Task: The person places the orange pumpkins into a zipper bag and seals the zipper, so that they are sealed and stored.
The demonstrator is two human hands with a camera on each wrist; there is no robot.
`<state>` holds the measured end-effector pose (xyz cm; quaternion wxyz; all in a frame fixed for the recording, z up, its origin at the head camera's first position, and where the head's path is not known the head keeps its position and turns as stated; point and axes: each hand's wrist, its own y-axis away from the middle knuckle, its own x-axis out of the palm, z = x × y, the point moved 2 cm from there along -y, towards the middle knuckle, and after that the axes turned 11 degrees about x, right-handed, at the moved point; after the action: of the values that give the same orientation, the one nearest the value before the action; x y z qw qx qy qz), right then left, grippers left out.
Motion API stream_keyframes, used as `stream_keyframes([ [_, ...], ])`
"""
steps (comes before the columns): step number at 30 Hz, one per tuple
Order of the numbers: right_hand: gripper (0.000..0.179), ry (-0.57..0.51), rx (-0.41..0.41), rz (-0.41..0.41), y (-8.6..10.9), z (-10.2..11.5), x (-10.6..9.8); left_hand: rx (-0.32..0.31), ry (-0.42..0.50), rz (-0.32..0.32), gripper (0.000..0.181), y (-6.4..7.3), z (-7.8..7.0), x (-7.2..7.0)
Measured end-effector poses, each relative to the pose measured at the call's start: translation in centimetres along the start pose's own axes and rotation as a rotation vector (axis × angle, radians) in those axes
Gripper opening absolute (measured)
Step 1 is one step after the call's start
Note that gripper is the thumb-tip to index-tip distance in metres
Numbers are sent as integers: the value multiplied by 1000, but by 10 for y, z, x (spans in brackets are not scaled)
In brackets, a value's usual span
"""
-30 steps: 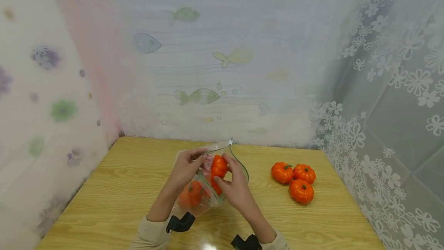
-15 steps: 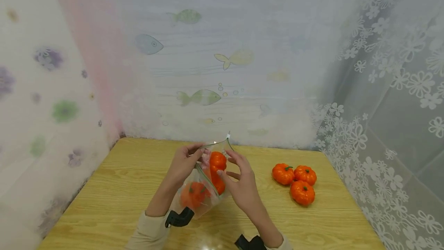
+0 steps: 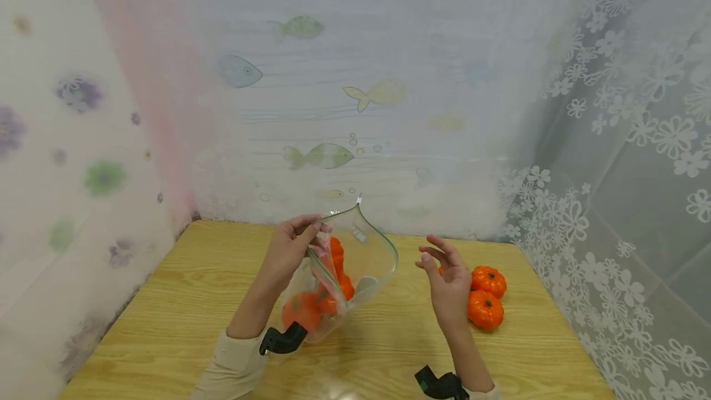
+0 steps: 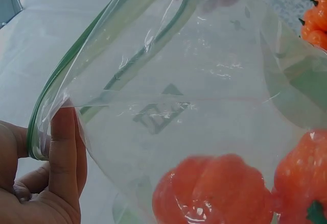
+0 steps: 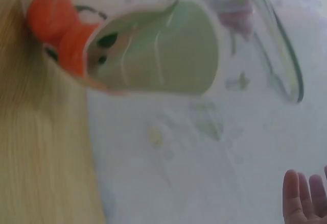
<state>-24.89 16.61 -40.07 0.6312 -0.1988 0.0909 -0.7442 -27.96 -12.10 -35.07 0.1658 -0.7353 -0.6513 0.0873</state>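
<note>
From the head camera: here's the left hand point(image 3: 289, 249), thumb and fingers pinching the near edge of a clear zip bag point(image 3: 380, 258), whose green-lined mouth gapes towards the right hand. Down beneath that left hand, inside the bag, sit the bagged orange pumpkins point(image 3: 301, 312), some blurred by the plastic. And over to the right, well apart from the bag, there's the right hand point(image 3: 449, 286), raised, fingers spread and gently bent, nothing between them! Just behind and beside it, on the wooden table point(image 3: 194, 301), two loose pumpkins point(image 3: 487, 295) touch, with a sliver of another orange one peeking past the fingers.

Over to the left wrist: the left hand's fingers grip the green zip edge, a dark printed mark point(image 4: 162, 113) shows beyond them, and pumpkins press against the plastic lower down, to the fingers' right.

Now the right wrist: straight fingertips of the right hand rise at the corner, bag and pumpkins up and across from them, a pale green patch point(image 5: 158, 55) on the bag between.
</note>
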Motion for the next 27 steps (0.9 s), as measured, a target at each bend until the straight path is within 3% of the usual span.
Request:
stream_keyframes([
  [7, 36, 219, 246, -194, -16, -58, -54, 19, 12, -9, 33, -4, -6, -5],
  [13, 47, 426, 311, -228, -16, -93, -86, 40, 12, -15, 35, -5, -7, -10],
  [20, 51, 526, 346, -250, -12, -103, -105, 39, 30, -15, 35, -5, -6, -12],
  [27, 51, 531, 342, -229, -12, -97, -117, 27, 29, -19, 35, -5, -5, -14],
])
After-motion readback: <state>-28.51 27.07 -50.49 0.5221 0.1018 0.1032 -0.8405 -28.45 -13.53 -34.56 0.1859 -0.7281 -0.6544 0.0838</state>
